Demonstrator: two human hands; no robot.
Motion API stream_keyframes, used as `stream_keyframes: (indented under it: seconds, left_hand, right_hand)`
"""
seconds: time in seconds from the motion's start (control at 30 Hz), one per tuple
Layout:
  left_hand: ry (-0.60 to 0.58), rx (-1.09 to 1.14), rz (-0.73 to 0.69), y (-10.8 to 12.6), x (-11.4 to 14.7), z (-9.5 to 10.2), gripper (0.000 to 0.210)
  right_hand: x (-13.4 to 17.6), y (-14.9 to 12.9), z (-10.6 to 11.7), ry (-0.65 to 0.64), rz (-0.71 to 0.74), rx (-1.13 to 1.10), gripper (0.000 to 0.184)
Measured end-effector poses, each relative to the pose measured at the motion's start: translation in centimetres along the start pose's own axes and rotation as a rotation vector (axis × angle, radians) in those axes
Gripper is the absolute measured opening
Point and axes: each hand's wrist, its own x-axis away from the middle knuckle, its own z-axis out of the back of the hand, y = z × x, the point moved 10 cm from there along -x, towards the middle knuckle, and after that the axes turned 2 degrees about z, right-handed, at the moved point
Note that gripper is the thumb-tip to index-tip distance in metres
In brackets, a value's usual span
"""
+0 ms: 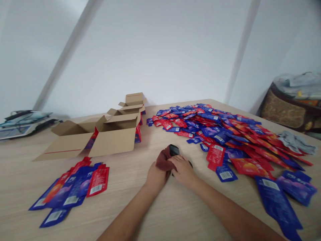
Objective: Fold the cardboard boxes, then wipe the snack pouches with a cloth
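Note:
In the middle of the table my left hand [156, 174] is closed on a dark red cloth [164, 160], which covers most of its fingers. My right hand [183, 169] presses against the cloth from the right, its fingers wrapped over a small black object [174, 149] with a glossy end. Cloth and hands hide most of that object, so its kind cannot be made out. Left of my hands, blue and red pouches [72, 187] overlap on the wood-grain tabletop [130, 201].
A large heap of red and blue pouches [213, 127] spreads over the right side. Open cardboard boxes [116, 135] stand in a row at left. Grey cloth [296, 142] lies on the heap's right edge. Papers [22, 125] are far left, a patterned bag [286, 103] far right.

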Motion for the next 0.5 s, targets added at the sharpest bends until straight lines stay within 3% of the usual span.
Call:
stream_keyframes:
  seconds: [0.13, 0.23, 0.3, 0.4, 0.5]
  left_hand:
    - [-0.086, -0.371, -0.014, 0.2, -0.3, -1.2, 0.030]
    - [-0.074, -0.456, -0.023, 0.1, 0.2, -1.2, 0.034]
    - [-0.043, -0.428, -0.032, 0.0, 0.6, -0.9, 0.036]
    - [-0.011, -0.355, -0.054, 0.1, 0.8, -0.7, 0.035]
    - [-0.034, -0.299, -0.118, 0.6, 0.6, -1.4, 0.040]
  right_hand:
    - [-0.6, 5.6, 1.4, -0.022, -0.212, 0.167, 0.031]
    - [-0.4, 8.0, 2.8, 0.009, -0.298, 0.224, 0.033]
    - [-0.2, 7.3, 3.4, 0.066, -0.276, 0.211, 0.040]
    - [0.2, 3.5, 3.4, 0.138, -0.131, 0.168, 0.054]
    - [0.2, 0.1, 1.2, 0.034, 0.006, 0.148, 0.048]
